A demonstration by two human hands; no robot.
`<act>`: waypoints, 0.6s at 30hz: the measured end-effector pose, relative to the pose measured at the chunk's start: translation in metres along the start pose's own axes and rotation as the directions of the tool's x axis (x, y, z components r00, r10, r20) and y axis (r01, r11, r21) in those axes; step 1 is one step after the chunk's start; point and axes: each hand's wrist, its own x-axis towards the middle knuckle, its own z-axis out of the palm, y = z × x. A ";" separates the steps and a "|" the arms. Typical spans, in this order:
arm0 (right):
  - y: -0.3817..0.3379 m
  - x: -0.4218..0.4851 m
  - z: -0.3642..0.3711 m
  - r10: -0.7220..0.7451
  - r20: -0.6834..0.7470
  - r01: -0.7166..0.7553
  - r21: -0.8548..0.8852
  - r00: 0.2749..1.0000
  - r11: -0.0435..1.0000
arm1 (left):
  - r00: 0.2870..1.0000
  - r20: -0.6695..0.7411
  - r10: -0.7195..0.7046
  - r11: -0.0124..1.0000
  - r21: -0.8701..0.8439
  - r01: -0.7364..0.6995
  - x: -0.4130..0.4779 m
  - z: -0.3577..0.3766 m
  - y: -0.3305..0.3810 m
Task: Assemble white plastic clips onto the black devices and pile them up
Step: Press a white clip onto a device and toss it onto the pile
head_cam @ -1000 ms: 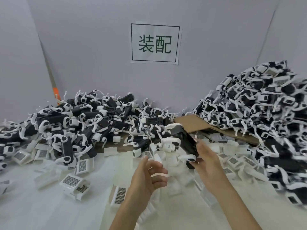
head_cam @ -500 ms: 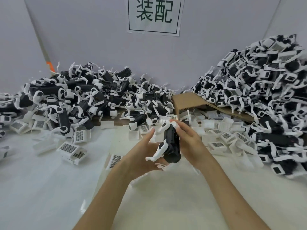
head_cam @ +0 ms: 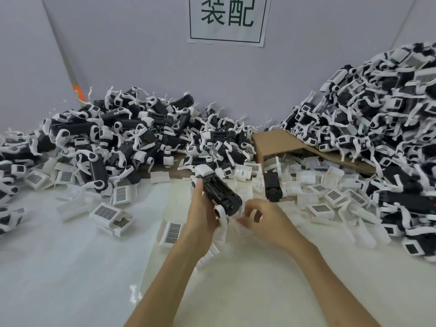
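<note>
Bright, even, diffuse light, source unseen. Shadows are soft and faint. Mild sheen on white table point(head_cam: 70, 279), with a small glare streak low centre. Device point(head_cam: 220, 193) in left hand point(head_cam: 203, 215) is sharp; right hand point(head_cam: 264, 223) has motion-blurred fingertips. Right pile point(head_cam: 389, 138) smears toward the edge. Wide-angle bend: wall seam point(head_cam: 63, 55) leans.

Tilted black device point(head_cam: 220, 193), white-capped, near scattered white clips point(head_cam: 304, 177)
</note>
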 end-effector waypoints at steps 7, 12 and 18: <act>-0.002 0.001 0.015 -0.021 0.027 0.024 -0.094 0.999 0.995 | 0.990 -0.066 0.127 0.990 -0.055 -0.131 0.000 0.005 0.002; -0.006 0.001 0.015 -0.066 -0.231 0.102 0.145 0.971 0.984 | 0.987 -0.033 0.157 0.984 -0.084 -0.159 -0.002 0.006 -0.001; -0.005 0.004 0.007 0.164 -0.317 0.065 0.604 0.934 0.795 | 0.982 -0.125 0.142 0.986 -0.072 -0.152 0.000 0.003 -0.007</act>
